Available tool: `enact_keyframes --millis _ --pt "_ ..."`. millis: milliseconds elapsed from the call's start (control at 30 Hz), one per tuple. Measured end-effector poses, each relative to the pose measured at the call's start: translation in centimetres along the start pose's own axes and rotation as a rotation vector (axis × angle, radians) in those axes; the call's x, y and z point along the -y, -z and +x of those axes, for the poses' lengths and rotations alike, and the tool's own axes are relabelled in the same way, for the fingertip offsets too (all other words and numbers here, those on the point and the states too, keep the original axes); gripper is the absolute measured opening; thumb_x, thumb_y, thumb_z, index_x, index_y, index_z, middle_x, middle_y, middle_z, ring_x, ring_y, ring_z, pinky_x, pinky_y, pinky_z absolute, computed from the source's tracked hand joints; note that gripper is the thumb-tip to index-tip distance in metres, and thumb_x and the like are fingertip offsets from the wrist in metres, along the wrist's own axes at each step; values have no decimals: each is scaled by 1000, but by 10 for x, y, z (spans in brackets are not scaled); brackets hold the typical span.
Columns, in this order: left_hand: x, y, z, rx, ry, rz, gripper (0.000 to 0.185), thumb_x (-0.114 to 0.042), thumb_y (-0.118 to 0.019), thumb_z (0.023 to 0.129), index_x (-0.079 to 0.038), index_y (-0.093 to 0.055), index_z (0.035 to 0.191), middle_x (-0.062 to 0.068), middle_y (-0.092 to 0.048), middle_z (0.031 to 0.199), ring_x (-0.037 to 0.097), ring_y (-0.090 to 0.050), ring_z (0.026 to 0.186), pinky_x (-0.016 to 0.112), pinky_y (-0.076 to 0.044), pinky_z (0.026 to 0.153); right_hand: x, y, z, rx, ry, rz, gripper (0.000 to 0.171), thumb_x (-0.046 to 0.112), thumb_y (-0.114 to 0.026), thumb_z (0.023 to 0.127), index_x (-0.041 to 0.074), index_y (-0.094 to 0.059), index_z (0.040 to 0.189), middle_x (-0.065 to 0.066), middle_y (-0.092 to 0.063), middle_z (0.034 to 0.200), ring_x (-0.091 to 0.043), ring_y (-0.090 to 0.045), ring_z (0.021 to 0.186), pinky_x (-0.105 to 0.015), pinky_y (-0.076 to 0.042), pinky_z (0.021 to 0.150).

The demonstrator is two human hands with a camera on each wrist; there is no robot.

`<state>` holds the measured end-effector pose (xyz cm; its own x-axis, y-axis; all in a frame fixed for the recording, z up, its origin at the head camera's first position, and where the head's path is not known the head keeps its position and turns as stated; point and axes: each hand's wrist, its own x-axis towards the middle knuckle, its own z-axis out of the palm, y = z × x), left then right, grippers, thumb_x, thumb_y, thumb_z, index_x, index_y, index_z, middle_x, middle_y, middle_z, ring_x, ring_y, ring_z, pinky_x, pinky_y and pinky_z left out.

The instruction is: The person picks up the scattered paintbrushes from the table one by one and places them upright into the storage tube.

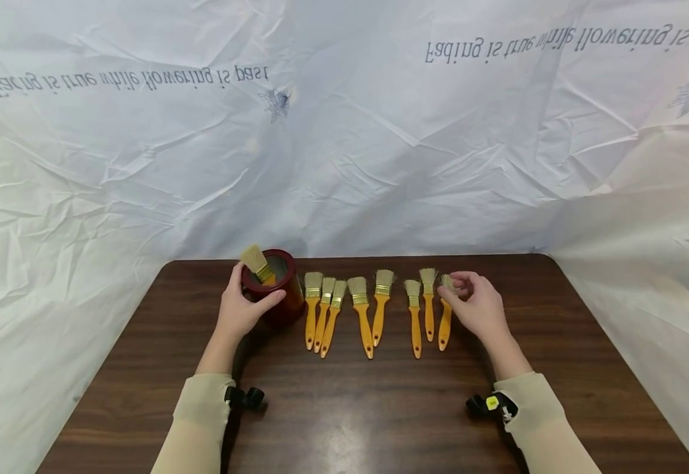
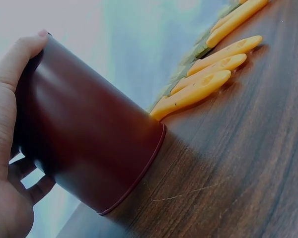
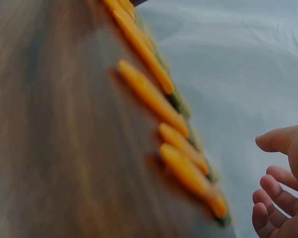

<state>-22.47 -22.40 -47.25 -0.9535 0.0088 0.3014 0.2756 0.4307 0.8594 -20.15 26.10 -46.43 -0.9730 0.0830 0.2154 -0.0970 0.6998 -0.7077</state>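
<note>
A dark red cylindrical pot [image 1: 288, 299] stands at the table's back left. My left hand [image 1: 242, 309] grips it, with the thumb on the near side and fingers round the far side, as the left wrist view also shows. One paintbrush [image 1: 255, 259] leans in the pot, bristles up over the rim. My right hand [image 1: 476, 303] hovers by the rightmost paintbrush [image 1: 444, 332] and overlaps its bristle end in the head view. In the right wrist view its fingers [image 3: 273, 186] are loosely bent, thumb apart, with nothing between them.
Between the hands several more yellow-handled paintbrushes [image 1: 361, 322] lie in a row, bristles toward the back. They rest on a dark wooden table [image 1: 344, 401]. A white printed sheet [image 1: 344, 164] hangs behind the table's back edge.
</note>
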Motion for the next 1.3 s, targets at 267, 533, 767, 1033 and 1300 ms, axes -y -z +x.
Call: enact_keyframes --millis 267,533,767,1033,1300 --pt "1 -1 0 5 7 -8 101 -33 -92 90 -22 -33 171 16 -56 154 39 -57 137 65 -50 108 -19 1 -7 89 -37 -70 59 38 -79 103 -5 -63 141 -18 -67 114 -31 -66 97 -52 -55 89" --pt "-1 -1 0 8 8 -4 101 -33 -92 90 -21 -32 171 17 -55 155 39 -57 138 65 -50 108 -24 2 -12 112 -57 -91 62 37 -81 101 -5 -62 142 -20 -68 113 -34 -67 98 -58 -56 88" --pt "-1 -1 -1 5 10 -4 101 -32 -92 90 -22 -33 171 17 -55 154 39 -56 139 65 -50 109 -27 2 -9 168 -91 -95 66 39 -82 100 -4 -60 145 -20 -68 115 -36 -66 99 -58 -56 89" --pt "0 -1 0 4 9 -10 99 -32 -92 91 -22 -34 170 16 -56 154 38 -56 140 65 -49 111 -31 11 -7 217 -134 -79 64 33 -81 101 -2 -58 149 -18 -71 115 -34 -68 99 -52 -58 85" --pt "2 -1 0 6 13 -14 98 -32 -91 91 -24 -33 170 15 -55 155 38 -56 140 65 -48 111 -32 13 -8 208 -124 -80 57 21 -79 102 -4 -59 148 -20 -71 116 -33 -70 99 -50 -60 83"
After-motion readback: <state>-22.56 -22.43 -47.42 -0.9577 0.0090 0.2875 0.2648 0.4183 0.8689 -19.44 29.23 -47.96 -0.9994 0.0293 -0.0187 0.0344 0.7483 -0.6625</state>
